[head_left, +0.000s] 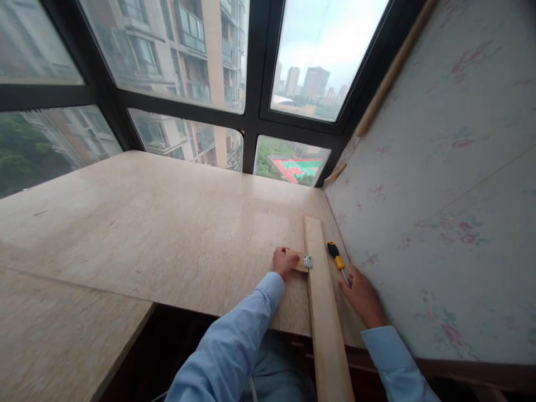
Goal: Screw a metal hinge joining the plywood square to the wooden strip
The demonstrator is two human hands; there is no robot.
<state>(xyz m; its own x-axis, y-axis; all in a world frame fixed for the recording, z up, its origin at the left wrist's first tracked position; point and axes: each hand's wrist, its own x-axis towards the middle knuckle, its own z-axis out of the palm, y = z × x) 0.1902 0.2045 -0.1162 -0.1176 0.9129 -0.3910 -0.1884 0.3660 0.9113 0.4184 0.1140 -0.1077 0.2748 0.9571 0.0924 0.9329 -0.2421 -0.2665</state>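
Observation:
A long wooden board (324,312) runs lengthwise over the sill and out past its front edge. A small metal hinge (309,262) joins its left side to a short wooden block (300,266). My left hand (286,263) is closed on that block, fingers at its left end. Right of the board lies a black and yellow screwdriver (335,255), its handle toward the window and its shaft toward me. My right hand (362,296) rests beside the shaft's tip, thumb and fingers apart; whether it touches the tip I cannot tell.
The beige stone sill (176,223) spreads left to the dark window frame (251,100). A flower-patterned wall (439,195) rises close on the right. A loose strip of wood trim (334,176) sits in the corner. A dark gap (167,340) opens below the sill's front edge.

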